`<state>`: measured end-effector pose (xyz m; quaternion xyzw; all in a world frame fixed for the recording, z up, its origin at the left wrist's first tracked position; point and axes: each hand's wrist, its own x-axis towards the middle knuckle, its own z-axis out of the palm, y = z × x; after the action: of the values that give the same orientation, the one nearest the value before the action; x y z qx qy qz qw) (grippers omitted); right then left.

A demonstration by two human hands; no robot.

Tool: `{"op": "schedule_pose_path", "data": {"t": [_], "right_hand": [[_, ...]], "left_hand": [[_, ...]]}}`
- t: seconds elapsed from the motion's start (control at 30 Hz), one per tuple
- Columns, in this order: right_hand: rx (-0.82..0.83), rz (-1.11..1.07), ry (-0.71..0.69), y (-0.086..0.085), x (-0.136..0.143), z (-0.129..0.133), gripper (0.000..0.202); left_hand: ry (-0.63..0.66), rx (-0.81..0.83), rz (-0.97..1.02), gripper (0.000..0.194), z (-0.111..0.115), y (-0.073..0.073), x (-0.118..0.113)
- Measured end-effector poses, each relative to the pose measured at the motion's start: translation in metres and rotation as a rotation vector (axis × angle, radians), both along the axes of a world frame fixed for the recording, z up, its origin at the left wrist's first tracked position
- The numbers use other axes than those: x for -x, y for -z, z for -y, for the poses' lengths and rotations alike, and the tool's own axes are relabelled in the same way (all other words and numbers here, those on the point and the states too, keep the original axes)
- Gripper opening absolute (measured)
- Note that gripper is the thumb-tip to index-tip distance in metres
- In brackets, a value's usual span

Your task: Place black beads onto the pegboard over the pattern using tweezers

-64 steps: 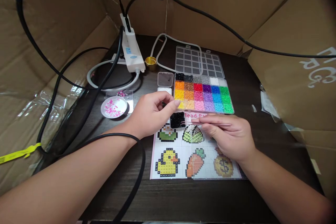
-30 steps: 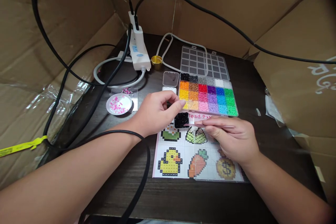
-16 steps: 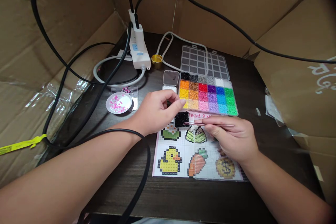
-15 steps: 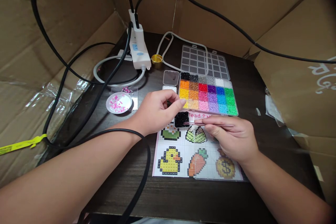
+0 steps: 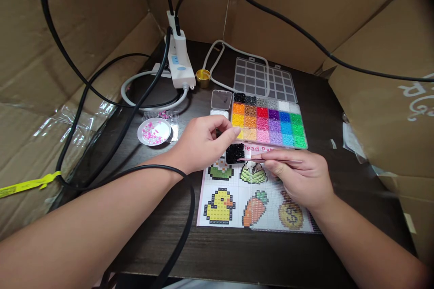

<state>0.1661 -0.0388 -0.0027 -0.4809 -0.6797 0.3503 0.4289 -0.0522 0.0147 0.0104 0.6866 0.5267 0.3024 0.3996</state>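
My right hand (image 5: pixel 301 176) grips pink metallic tweezers (image 5: pixel 271 160), their tips at a small clear box of black beads (image 5: pixel 235 153). My left hand (image 5: pixel 210 140) is closed just above and left of that box, thumb and forefinger together by the yellow beads. What it pinches, if anything, I cannot make out. Under the black beads lies a printed bead pattern sheet (image 5: pixel 222 230) with a duck, a carrot and other pictures. A clear pegboard (image 5: pixel 264 226) covers its right part. Behind the hands a divided bead case (image 5: pixel 270 123) stands open, full of coloured beads.
A white dish of pink and white beads (image 5: pixel 154 132) stands at left, beside a clear pegboard (image 5: pixel 174 122). Farther back are a power strip (image 5: pixel 181 70) and a gold cup (image 5: pixel 203 78). A black cable (image 5: pixel 190 216) loops over my left forearm. Cardboard walls (image 5: pixel 288 18) surround the table.
The tweezers' tips stay at the black beads, and both hands hold nearly the same place. The view has shifted very slightly.
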Motion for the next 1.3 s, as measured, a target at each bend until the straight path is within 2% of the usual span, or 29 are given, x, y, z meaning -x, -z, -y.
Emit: {"op": "schedule_pose_path", "data": {"t": [0.2,0.4,0.47,0.63,0.7,1.07,1.3], "right_hand": [[0.038,-0.024,0.038,0.001,-0.002,0.001,0.012],[0.046,-0.135,0.139,0.0,-0.022,0.002,0.012],[0.046,-0.169,0.084,-0.004,-0.031,-0.001,0.009],[0.072,-0.12,-0.235,-0.012,-0.044,-0.012,0.014],[0.113,-0.092,-0.31,-0.012,-0.045,-0.015,0.014],[0.156,-0.031,-0.328,-0.007,-0.044,-0.018,0.015],[0.126,-0.051,-0.363,-0.007,-0.044,-0.019,0.025]], "left_hand": [[0.001,0.004,-0.002,0.031,0.001,0.0,-0.001],[0.003,-0.014,-0.008,0.032,0.0,0.002,0.001],[0.011,-0.025,-0.007,0.033,-0.001,0.003,0.001],[0.012,-0.016,0.0,0.032,-0.001,0.003,0.002],[0.005,-0.009,-0.007,0.032,-0.001,0.003,0.002],[0.002,-0.026,-0.005,0.031,-0.001,0.002,0.0],[-0.004,-0.016,-0.018,0.032,-0.001,0.002,0.0]]}}
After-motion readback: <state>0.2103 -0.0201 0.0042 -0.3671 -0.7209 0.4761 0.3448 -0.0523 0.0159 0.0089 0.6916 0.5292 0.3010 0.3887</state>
